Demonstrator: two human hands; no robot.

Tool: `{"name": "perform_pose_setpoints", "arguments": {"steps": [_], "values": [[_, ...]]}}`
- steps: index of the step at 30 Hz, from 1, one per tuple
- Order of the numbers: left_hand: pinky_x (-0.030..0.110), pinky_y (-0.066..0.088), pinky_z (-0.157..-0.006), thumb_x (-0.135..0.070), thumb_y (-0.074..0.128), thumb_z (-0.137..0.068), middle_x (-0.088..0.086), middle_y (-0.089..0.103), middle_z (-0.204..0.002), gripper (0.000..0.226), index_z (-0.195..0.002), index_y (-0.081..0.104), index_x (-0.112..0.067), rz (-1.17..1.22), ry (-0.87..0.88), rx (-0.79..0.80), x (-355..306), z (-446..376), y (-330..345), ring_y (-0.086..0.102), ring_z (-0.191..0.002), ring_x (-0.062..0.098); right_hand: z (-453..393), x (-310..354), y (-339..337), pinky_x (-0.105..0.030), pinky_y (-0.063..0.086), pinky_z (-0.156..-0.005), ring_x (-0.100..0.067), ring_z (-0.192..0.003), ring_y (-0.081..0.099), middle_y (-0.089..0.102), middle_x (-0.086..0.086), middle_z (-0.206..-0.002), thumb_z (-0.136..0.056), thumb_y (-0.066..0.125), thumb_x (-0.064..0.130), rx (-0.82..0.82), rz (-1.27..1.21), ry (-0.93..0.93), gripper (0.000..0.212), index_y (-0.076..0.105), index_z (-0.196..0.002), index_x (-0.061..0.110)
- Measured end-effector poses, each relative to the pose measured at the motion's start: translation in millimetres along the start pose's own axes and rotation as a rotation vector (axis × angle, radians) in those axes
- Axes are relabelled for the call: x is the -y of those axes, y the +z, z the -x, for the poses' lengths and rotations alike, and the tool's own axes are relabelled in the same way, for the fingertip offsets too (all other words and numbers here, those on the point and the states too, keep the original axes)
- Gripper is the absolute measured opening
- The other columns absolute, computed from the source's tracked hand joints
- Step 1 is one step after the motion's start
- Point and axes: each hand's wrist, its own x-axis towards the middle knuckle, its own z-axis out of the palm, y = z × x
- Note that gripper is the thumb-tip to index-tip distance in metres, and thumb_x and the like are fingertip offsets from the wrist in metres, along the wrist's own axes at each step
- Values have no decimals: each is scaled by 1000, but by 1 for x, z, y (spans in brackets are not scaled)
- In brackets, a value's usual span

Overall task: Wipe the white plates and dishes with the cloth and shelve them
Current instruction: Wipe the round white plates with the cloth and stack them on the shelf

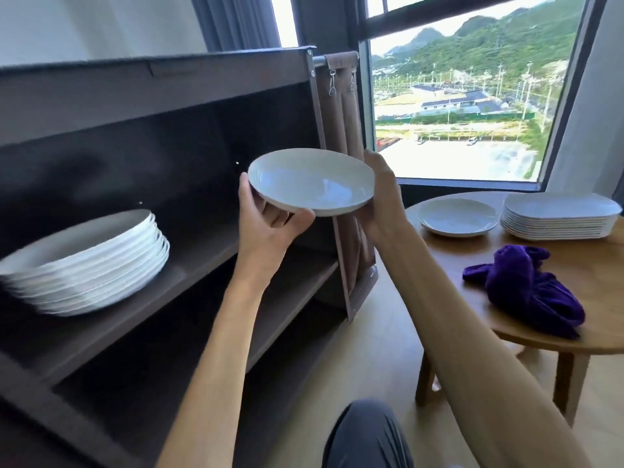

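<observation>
Mid-task: one stack shelved, you're carrying a dish to the cabinet, more still waiting on the counter.

Largest first: dark matte cabinet (189, 136), open front, flat shelves; left on its upper shelf a stack of round white plates (91, 261), glossy, rims aligned, done by the look of it. Round wooden counter (540, 336) at right still carries a stack of squarish white plates (559, 216), one shallow round dish (457, 217) just beside it, and the crumpled purple cloth (526, 292), plush, near edge. Held dish (312, 182), smooth glazed, sits in front of the shelf opening: left hand (266, 224) fingers closed under its near-left rim, right hand (383, 197) gripping the right rim.
</observation>
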Motion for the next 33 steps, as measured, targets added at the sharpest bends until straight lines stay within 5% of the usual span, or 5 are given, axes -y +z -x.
{"name": "perform_pose_setpoints", "arguments": {"steps": [7,13,17,24,33], "values": [[38,43,-117,-48,93,-61,-9,52,-148,112,-152,32,-26,-234,142,-384,-43,10,-65,52,-134,6,10,2,96,-33,53,-75,-28,-90,71,75,-17,-108,-97,48,58,170,67,24,63,68,-123,3],[1,42,-92,-61,88,-59,-19,52,-137,106,-147,45,-20,-412,197,-672,-57,18,-131,44,-124,-18,14,-39,172,-44,42,-112,-23,-121,64,71,-6,-126,-93,49,68,381,197,83,71,60,-137,15],[29,36,-116,-75,83,-50,-7,47,-150,121,-152,42,-23,-548,113,-798,-56,21,-170,40,-139,6,20,-71,214,-46,35,-118,-17,-127,57,67,1,-133,-76,55,77,466,232,129,82,61,-137,21],[13,31,-113,-63,90,-59,-13,53,-148,117,-155,41,-17,-563,28,-902,-36,40,-214,42,-136,-6,17,-126,258,-34,46,-101,-10,-105,68,79,11,-97,-76,61,75,620,269,185,54,73,-102,29],[36,42,-116,-46,92,-70,-5,59,-142,99,-151,45,-14,-490,-96,-942,-16,51,-233,55,-132,8,21,-151,277,-53,48,-105,-32,-101,70,72,-22,-114,-62,67,81,606,337,217,103,62,-117,-7]]}}
